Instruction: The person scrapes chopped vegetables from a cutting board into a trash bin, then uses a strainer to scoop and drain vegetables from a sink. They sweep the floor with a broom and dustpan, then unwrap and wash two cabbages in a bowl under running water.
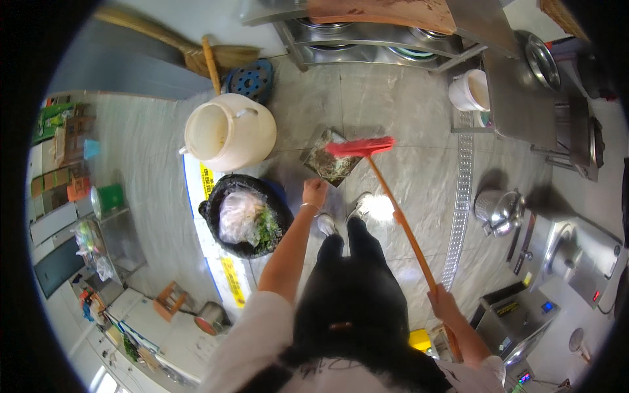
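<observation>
My right hand is closed around the orange handle of a broom. The broom's red head lies at the right side of a dirty dustpan, partly over it. Debris covers the pan's inside. My left hand is at the near edge of the dustpan, fingers curled; whether it grips a handle is hidden. To its left stands a bin lined with a black bag, holding a clear plastic bag and green vegetable scraps.
A large cream barrel stands behind the bin, near a blue perforated disc and a straw broom. A steel pot is on the floor at right, past the drain grate. A white bucket stands by the steel table.
</observation>
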A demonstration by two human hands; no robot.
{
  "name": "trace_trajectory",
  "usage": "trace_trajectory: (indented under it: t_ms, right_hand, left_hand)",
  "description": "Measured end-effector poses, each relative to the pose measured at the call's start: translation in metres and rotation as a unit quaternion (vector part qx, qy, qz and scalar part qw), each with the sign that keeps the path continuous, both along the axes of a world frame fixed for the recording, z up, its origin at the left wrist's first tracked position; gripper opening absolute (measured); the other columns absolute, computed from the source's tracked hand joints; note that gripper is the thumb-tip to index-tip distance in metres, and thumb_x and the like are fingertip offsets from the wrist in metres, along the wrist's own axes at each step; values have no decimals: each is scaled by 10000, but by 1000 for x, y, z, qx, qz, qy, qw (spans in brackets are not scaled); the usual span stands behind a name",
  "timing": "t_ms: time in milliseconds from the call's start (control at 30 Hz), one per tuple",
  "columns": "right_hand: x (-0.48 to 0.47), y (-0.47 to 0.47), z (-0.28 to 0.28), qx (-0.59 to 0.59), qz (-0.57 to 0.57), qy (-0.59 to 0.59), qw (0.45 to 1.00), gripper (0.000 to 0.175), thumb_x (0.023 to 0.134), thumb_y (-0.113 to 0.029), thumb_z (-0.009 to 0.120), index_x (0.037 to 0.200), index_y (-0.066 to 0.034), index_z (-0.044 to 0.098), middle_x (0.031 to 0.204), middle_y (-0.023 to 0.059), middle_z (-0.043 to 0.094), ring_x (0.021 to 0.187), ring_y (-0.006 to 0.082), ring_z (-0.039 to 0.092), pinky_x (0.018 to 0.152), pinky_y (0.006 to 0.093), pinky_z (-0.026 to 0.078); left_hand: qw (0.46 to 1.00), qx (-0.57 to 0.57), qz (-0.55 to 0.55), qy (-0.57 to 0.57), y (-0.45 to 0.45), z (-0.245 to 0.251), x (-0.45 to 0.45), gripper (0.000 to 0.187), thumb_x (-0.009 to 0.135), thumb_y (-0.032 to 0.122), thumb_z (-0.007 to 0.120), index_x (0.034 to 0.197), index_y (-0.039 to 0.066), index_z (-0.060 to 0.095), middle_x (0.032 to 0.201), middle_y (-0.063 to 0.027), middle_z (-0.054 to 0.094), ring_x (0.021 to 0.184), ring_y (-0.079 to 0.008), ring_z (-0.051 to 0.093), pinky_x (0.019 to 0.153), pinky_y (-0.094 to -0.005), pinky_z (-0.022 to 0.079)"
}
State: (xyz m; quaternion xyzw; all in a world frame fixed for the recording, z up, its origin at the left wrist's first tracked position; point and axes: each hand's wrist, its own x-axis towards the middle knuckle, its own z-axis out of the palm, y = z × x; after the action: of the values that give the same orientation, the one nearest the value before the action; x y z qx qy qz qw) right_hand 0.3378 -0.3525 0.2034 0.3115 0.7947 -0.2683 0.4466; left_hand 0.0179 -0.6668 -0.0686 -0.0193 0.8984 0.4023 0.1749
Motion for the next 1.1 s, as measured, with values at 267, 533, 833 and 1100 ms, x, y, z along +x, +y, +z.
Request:
trace_trajectory:
  t_ms: [267,533,833,1100]
  right_hand:
    - [-86,-12,-88,-15,-77,122,990,348,914,-306,519,966,35,472,759,270,593,674,390,623,577,453,492]
    - [-75,-67,-186,11,-6,-12,1000,336,847,-72,408,1138,84,349,921,335,595,716,430,641,598,484,535]
    - [2,-20,-27,-103,-49,-11,993,281,891,-250,566,963,4,470,671,158,554,601,292,587,569,411,467]
    - [-11,-41,24,-127,-205,56,969,202,916,-227,527,913,-40,451,629,60,492,427,148,465,399,299,403]
  left_hand:
    - [988,103,40,-107,-59,34,26,336,891,370,521,841,42,568,773,-192,593,744,-360,571,668,-416,430]
    - [991,-5,-18,-129,0,-28,7,375,912,376,438,885,36,594,876,-230,626,885,-399,588,752,-475,450]
    - [989,46,-43,-134,-55,-18,32,331,915,333,462,876,22,568,864,-232,609,862,-415,559,743,-434,452]
    - [955,255,129,-77,-157,155,79,217,954,161,500,782,36,541,700,12,538,668,-75,499,631,-227,421]
